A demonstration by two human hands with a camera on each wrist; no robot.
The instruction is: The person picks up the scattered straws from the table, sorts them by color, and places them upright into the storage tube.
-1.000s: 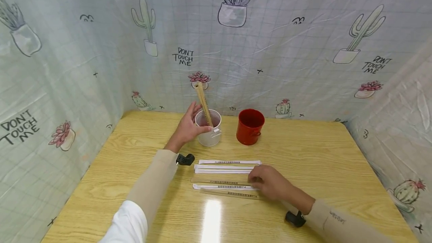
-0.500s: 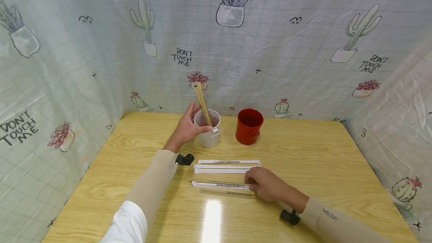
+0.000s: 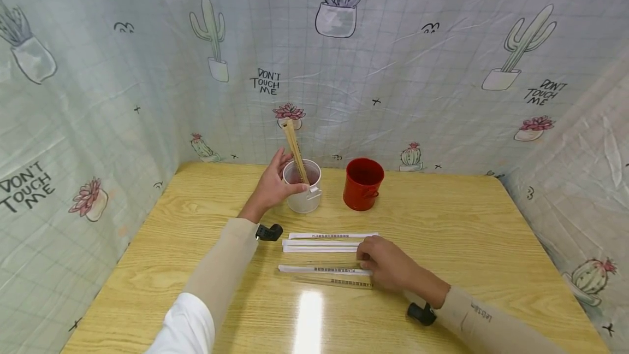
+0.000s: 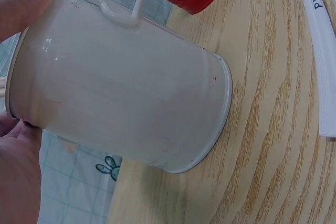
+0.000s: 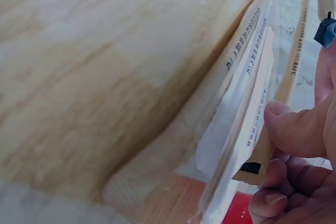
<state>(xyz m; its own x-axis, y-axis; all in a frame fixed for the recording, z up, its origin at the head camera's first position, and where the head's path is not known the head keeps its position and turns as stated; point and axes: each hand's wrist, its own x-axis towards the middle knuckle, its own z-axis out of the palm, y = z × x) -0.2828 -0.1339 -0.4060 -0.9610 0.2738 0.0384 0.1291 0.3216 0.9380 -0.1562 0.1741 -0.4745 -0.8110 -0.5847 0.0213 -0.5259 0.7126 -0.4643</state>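
My left hand (image 3: 274, 182) holds the rim of a small white bucket (image 3: 303, 204), its thumb at the front and fingers around the far side. Brown paper-wrapped straws (image 3: 294, 143) lean upright inside that bucket. Between thumb and fingers, my right hand (image 3: 385, 263) pinches a brown paper-wrapped straw (image 5: 296, 59) near one end; in the head view this straw is faint and blurred. Below the hand lie a white-wrapped straw (image 3: 319, 270) and another brown-wrapped straw (image 3: 329, 281). Farther back are several white-wrapped straws (image 3: 319, 243), roughly parallel, their right ends partly covered by the hand.
A red bucket (image 3: 361, 193) stands to the right of the white one, near the back edge of the wooden table (image 3: 457, 223). Behind and along both sides hangs a cactus-print cloth (image 3: 378, 70).
My right hand has shifted left, then slightly away from me, taking a brown straw up from the row. My left hand keeps its hold on the white bucket.
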